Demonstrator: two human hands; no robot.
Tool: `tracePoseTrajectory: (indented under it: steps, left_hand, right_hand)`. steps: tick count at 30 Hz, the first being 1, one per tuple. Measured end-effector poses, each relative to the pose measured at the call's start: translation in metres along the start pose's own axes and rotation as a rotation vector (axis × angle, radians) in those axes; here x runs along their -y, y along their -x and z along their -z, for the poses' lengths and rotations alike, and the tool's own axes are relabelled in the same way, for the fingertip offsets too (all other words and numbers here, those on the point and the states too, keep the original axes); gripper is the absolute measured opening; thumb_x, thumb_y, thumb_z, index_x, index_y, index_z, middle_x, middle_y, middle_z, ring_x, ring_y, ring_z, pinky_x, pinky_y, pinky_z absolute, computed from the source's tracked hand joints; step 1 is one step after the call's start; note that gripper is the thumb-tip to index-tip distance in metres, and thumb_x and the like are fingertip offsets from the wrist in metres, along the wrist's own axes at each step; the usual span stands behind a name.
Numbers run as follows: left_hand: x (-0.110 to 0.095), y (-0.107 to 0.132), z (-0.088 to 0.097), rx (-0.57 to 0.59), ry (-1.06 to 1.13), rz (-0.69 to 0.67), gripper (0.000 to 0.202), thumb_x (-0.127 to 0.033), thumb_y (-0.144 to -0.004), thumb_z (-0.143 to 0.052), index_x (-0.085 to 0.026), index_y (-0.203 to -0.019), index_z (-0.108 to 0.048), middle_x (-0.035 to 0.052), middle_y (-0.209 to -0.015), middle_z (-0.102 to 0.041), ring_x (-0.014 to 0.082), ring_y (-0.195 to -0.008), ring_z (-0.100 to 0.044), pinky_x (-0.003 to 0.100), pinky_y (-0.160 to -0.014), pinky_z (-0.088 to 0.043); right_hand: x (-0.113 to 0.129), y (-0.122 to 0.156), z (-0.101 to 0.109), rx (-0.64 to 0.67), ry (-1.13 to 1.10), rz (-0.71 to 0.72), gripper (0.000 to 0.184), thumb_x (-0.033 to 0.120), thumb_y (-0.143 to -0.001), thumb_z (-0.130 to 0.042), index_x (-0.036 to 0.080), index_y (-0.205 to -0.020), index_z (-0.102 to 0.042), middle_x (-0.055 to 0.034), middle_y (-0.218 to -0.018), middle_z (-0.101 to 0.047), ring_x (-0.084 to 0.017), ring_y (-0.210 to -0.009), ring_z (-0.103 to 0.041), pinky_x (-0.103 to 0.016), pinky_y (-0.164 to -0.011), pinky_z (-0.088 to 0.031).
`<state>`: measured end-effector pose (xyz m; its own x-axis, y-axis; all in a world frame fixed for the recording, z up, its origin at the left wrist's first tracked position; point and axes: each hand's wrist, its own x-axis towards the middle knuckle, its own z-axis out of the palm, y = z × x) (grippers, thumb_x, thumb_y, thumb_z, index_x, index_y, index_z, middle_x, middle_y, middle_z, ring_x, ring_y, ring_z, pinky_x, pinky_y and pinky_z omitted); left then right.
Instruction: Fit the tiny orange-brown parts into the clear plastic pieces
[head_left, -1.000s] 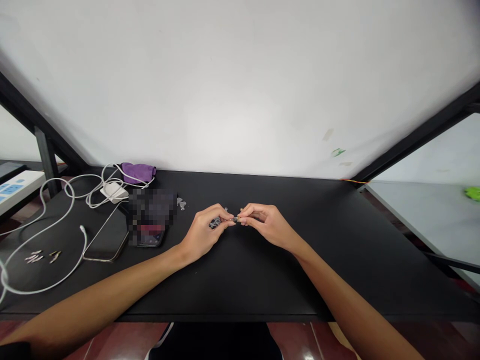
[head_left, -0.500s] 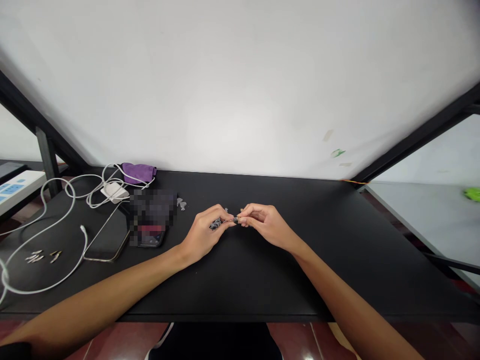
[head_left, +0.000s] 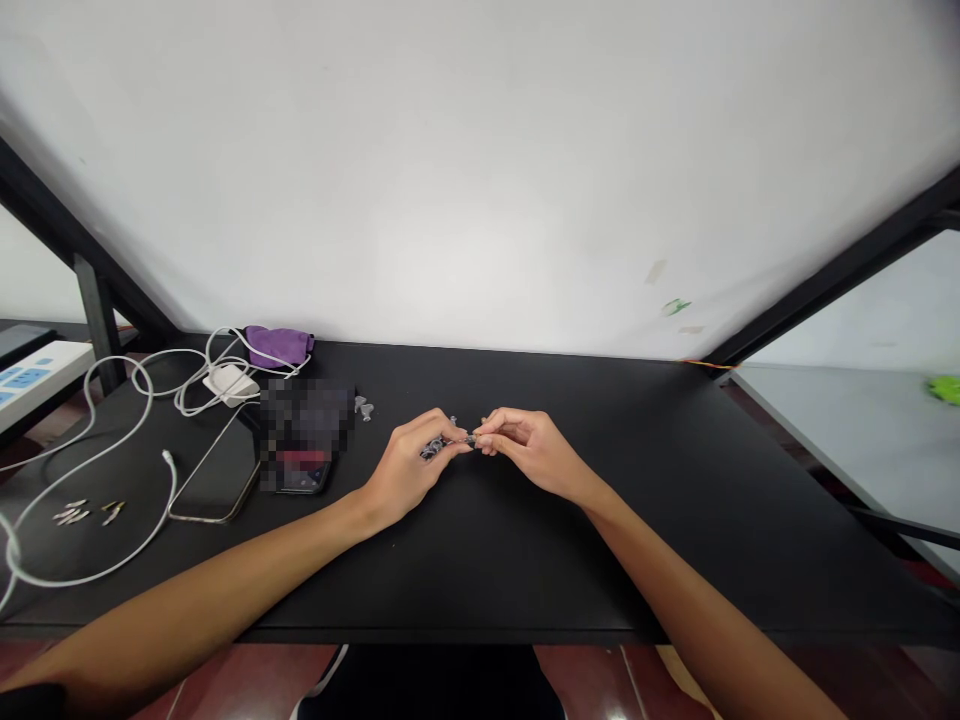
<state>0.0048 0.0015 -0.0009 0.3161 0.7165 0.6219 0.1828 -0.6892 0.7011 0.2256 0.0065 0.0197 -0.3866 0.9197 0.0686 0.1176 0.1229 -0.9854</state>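
Note:
Near the middle of the black table, my left hand (head_left: 420, 455) and my right hand (head_left: 525, 445) meet fingertip to fingertip. Between them is a small shiny grey piece (head_left: 471, 439), pinched from both sides and too small to name. Several grey, metallic-looking bits (head_left: 432, 448) show under the curled fingers of my left hand; I cannot tell whether they are held or lie on the table. My right hand's fingertips hide the other end of the small piece.
Left of my hands lie a partly blurred phone (head_left: 304, 478), a second phone (head_left: 217, 470), a white cable (head_left: 112, 582), a white charger (head_left: 231, 383) and a purple pouch (head_left: 279, 346). Small metal pieces (head_left: 73, 513) lie far left. Clear-grey bits (head_left: 364, 409) lie beyond the phones. A white wall (head_left: 480, 200) rises behind.
Both hands keep the same pinch in almost the same place. The whole view has shifted very slightly; nothing has visibly been taken up or let go.

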Motion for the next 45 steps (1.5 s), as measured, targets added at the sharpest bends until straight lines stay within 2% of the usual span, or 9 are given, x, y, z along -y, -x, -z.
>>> tracePoseTrajectory:
  steps: [10,14,17,21,26,30,33,36,45]
  left_hand:
    - [0.0,0.0,0.001,0.007,-0.016,-0.003,0.006,-0.02,-0.094,-0.073,-0.019,-0.092,-0.068,0.0026,-0.087,-0.069,0.0143,-0.08,-0.068,0.027,-0.074,-0.055]
    - [-0.006,-0.002,0.002,0.024,-0.008,0.032,0.009,-0.023,-0.096,-0.072,-0.02,-0.102,-0.068,0.0034,-0.095,-0.069,0.0146,-0.084,-0.067,0.028,-0.079,-0.055]
    - [-0.009,-0.004,0.003,0.006,-0.029,0.064,0.003,-0.023,-0.099,-0.066,-0.02,-0.1,-0.067,0.003,-0.094,-0.067,0.0148,-0.085,-0.065,0.029,-0.081,-0.053]
    - [-0.008,-0.004,0.004,0.008,-0.089,0.135,0.015,-0.023,-0.103,-0.059,-0.02,-0.089,-0.064,0.0009,-0.086,-0.065,0.0149,-0.081,-0.061,0.03,-0.08,-0.047]
    - [-0.009,-0.004,0.006,0.098,-0.195,0.146,0.017,-0.019,-0.105,-0.053,-0.02,-0.091,-0.063,0.0007,-0.091,-0.067,0.0168,-0.09,-0.061,0.035,-0.09,-0.043]
    - [-0.009,-0.003,0.007,0.209,-0.392,0.044,0.01,-0.018,-0.103,-0.054,-0.02,-0.102,-0.064,0.0031,-0.101,-0.068,0.0197,-0.099,-0.061,0.038,-0.093,-0.041]
    - [-0.005,-0.002,0.007,0.272,-0.527,-0.019,0.013,-0.022,-0.1,-0.06,-0.02,-0.113,-0.063,0.0047,-0.103,-0.067,0.0229,-0.101,-0.059,0.04,-0.093,-0.041]
    - [-0.001,-0.001,0.006,0.306,-0.589,-0.035,0.016,-0.025,-0.099,-0.064,-0.021,-0.114,-0.062,0.0048,-0.101,-0.067,0.0247,-0.101,-0.059,0.041,-0.092,-0.041]
    - [0.002,0.0,0.006,0.376,-0.551,-0.044,0.014,-0.022,-0.099,-0.065,-0.021,-0.112,-0.061,0.0035,-0.101,-0.066,0.0233,-0.1,-0.058,0.039,-0.09,-0.041]
  right_hand:
    - [0.001,0.001,-0.002,0.002,0.02,0.013,0.026,0.044,-0.092,-0.076,0.019,-0.092,-0.071,-0.0033,-0.085,-0.069,-0.018,-0.079,-0.066,-0.035,-0.079,-0.056]
    - [0.006,0.002,0.001,-0.01,0.063,0.04,0.026,0.046,-0.094,-0.073,0.02,-0.095,-0.07,-0.0032,-0.086,-0.069,-0.018,-0.08,-0.066,-0.034,-0.078,-0.057]
    - [0.008,0.002,0.008,-0.07,0.081,0.065,0.026,0.047,-0.094,-0.073,0.021,-0.097,-0.07,-0.0037,-0.086,-0.071,-0.019,-0.078,-0.066,-0.035,-0.075,-0.057]
    - [0.007,-0.001,0.017,-0.187,0.157,0.112,0.025,0.046,-0.092,-0.075,0.022,-0.095,-0.07,-0.0052,-0.09,-0.074,-0.021,-0.083,-0.069,-0.037,-0.079,-0.056]
    - [0.005,-0.003,0.018,-0.245,0.42,0.16,0.019,0.04,-0.096,-0.069,0.022,-0.094,-0.073,-0.004,-0.086,-0.073,-0.021,-0.078,-0.066,-0.036,-0.074,-0.05]
    - [0.005,-0.003,0.017,-0.25,0.569,0.208,0.016,0.036,-0.098,-0.066,0.023,-0.092,-0.073,-0.0034,-0.085,-0.07,-0.02,-0.078,-0.062,-0.036,-0.074,-0.047]
    - [0.003,-0.004,0.019,-0.26,0.612,0.234,0.018,0.037,-0.099,-0.065,0.023,-0.091,-0.072,-0.0046,-0.085,-0.068,-0.021,-0.077,-0.061,-0.036,-0.072,-0.047]
    - [-0.001,-0.006,0.019,-0.268,0.616,0.245,0.019,0.038,-0.099,-0.064,0.023,-0.091,-0.072,-0.0047,-0.083,-0.066,-0.021,-0.075,-0.059,-0.035,-0.071,-0.048]
    - [-0.009,-0.008,0.019,-0.26,0.632,0.246,0.008,0.028,-0.096,-0.068,0.022,-0.094,-0.073,-0.0033,-0.085,-0.064,-0.02,-0.078,-0.06,-0.033,-0.073,-0.047]
